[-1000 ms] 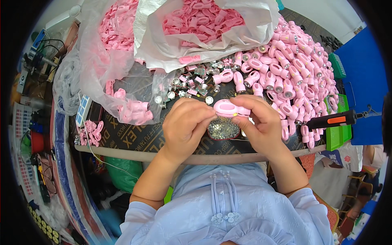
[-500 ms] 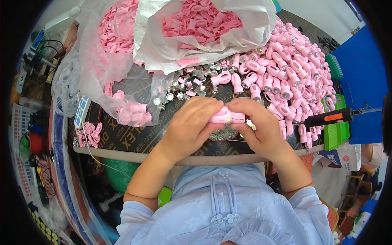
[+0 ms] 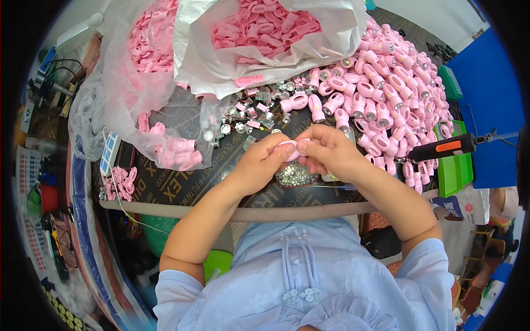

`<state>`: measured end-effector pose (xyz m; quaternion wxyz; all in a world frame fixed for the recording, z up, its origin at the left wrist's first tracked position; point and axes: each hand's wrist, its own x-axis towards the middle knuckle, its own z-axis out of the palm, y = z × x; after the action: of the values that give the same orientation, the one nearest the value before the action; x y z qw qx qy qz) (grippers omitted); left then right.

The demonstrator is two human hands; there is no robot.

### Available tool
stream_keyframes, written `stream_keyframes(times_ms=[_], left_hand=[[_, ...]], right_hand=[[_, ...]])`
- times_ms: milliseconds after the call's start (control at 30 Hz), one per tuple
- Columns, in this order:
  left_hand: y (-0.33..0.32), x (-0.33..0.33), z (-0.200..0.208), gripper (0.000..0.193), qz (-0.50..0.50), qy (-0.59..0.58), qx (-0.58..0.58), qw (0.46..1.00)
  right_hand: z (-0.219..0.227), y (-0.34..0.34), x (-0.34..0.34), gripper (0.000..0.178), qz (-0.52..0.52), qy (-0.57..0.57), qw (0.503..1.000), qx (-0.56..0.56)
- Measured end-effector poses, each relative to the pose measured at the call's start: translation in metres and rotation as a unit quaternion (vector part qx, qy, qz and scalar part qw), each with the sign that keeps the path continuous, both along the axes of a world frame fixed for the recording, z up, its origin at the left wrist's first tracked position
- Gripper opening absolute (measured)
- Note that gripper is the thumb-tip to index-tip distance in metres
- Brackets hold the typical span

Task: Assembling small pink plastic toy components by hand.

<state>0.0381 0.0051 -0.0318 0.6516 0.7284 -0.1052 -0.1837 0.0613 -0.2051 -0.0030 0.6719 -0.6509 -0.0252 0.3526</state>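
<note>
Pink casing [image 3: 295,155] pinched in both hands [image 3: 333,154]; silvery bits [image 3: 296,176] beneath; flashlight heap [image 3: 395,94], screwdriver [image 3: 448,147] rightward

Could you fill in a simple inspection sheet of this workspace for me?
Surface: dark printed table, pale front edge.
Job's things: held pink casing; small shiny pieces; pink torches heaped right.
Clutter: loose lamp parts; white sack and clear bag of pink pieces.
Hands: left hand and right hand both grip the casing.
Cables: white cable crossing the front edge, left; coiled cord on the black-and-orange tool.
Surroundings: blue panel, right.
</note>
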Motion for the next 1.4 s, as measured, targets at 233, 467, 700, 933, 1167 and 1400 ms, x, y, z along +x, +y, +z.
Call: stream_keyframes(times_ms=[233,467,700,933,1167,1400], left_hand=[[-0.007,-0.005,0.004,0.026,0.065,-0.186,0.109,0.974],[0.025,0.003,0.001,0.039,0.166,-0.206,0.152,0.952],[0.051,0.029,-0.006,0.025,0.262,-0.329,0.269,0.866],[0.034,0.041,0.0,0.034,0.114,-0.431,0.35,0.824],[0.027,0.058,-0.008,0.026,0.088,-0.37,0.362,0.851],[0.034,0.046,0.017,0.019,0.244,-0.02,-0.168,0.955]], right_hand=[[-0.005,-0.008,0.016,0.023,0.078,-0.258,0.961,-0.067],[0.033,-0.085,0.09,0.023,-0.35,-0.625,0.601,-0.354],[0.043,-0.163,0.161,0.024,-0.441,-0.581,0.461,-0.506],[0.037,-0.162,0.171,0.031,-0.392,-0.489,0.47,-0.622],[0.033,-0.047,0.075,0.026,-0.219,-0.68,0.622,-0.32],[-0.019,0.026,0.008,0.043,-0.101,-0.466,0.868,-0.137]])
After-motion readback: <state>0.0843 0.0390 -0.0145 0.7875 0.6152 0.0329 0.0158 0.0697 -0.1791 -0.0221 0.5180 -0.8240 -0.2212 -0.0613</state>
